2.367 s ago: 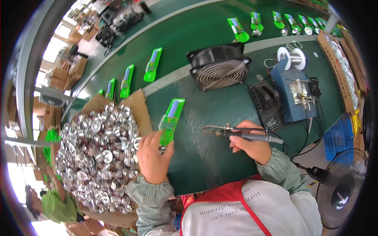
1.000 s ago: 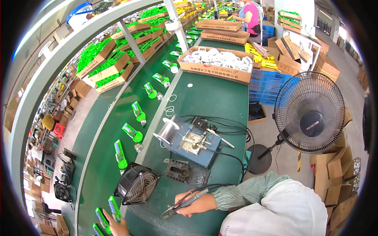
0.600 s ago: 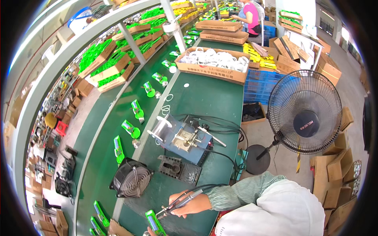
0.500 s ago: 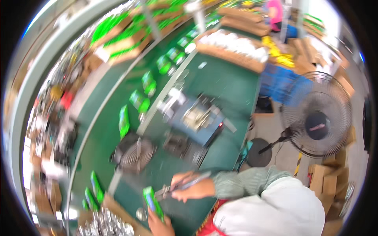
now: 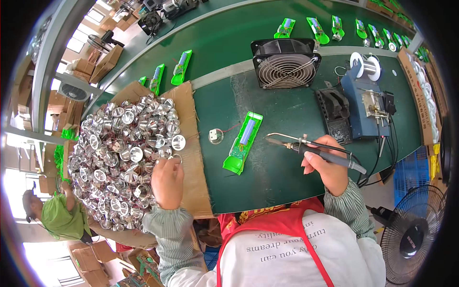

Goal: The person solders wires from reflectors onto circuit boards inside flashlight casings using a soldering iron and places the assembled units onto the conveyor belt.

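Note:
My right hand point(image 5: 330, 165) is wrapped round a soldering iron point(image 5: 330, 157) with a thin bent metal tube beside its tip, both pointing left. Left of the tip, a green plastic shell point(image 5: 235, 158) lies on the table, holding a blue cylindrical cell point(image 5: 248, 132) and a small circuit board. Red wire runs from it to a silver reflector cup point(image 5: 216, 136). My left hand point(image 5: 168, 183) reaches to the right edge of a heap of reflector cups point(image 5: 119, 158), its fingers bent together at the rim of one cup point(image 5: 177, 158); their grip is partly hidden.
A square black fan point(image 5: 287, 64) stands at the table's back. Right of it are a black stand point(image 5: 333, 112) and a blue wire feeder point(image 5: 356, 107) with a spool. Green shells line the far belt. A floor fan point(image 5: 413, 234) stands lower right; a person in green point(image 5: 62, 215) is far left.
The view has swung round toward the heap. My left hand has let go of the green shell and moved left to the reflector cups. The soldering iron stays in my right hand.

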Available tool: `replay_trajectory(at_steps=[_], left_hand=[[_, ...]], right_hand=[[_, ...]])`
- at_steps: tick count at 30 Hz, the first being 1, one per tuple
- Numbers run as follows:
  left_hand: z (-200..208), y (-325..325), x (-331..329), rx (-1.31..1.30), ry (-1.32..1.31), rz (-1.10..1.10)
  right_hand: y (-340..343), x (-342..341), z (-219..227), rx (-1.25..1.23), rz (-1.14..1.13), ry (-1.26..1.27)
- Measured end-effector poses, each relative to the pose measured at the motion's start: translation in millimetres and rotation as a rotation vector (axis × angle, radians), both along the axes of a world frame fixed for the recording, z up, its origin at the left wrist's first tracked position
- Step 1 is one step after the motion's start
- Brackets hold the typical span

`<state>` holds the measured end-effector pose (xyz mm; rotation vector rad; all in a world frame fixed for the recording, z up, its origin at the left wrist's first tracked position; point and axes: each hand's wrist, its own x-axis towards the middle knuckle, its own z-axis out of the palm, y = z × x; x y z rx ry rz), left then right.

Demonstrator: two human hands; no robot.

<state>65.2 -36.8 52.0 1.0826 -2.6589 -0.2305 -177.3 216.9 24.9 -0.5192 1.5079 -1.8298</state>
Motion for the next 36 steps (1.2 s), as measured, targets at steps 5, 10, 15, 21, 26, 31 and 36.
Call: replay_trajectory(at_steps=[5, 10, 15, 21, 26, 31, 36], left_hand=[[-14, 5, -59, -0.063, 0.065, -0.197], [-37, 13, -132, -0.220, -0.261, -0.140], [-63, -1, -146, -0.104, -0.342, -0.158], [-59, -2, -119, -0.010, -0.175, -0.268], [-35, 14, -85, 0.426, 0.157, -0.190], [-32, 46, -64, 0.378, 0.188, -0.188], [-52, 57, -62, 0.427, 0.281, -0.110]], right_hand=[[-4, 1, 5, 0.014, 0.018, 0.013], [-5, 1, 6, 0.029, 0.013, 0.002], [-4, 0, 4, 0.045, 0.010, -0.060], [-7, -3, -3, 0.025, 0.042, -0.066], [-12, -1, -3, 0.057, 0.128, -0.122], [-17, 7, -5, 0.053, 0.194, -0.107], [-29, 16, -9, 0.058, 0.231, -0.124]])
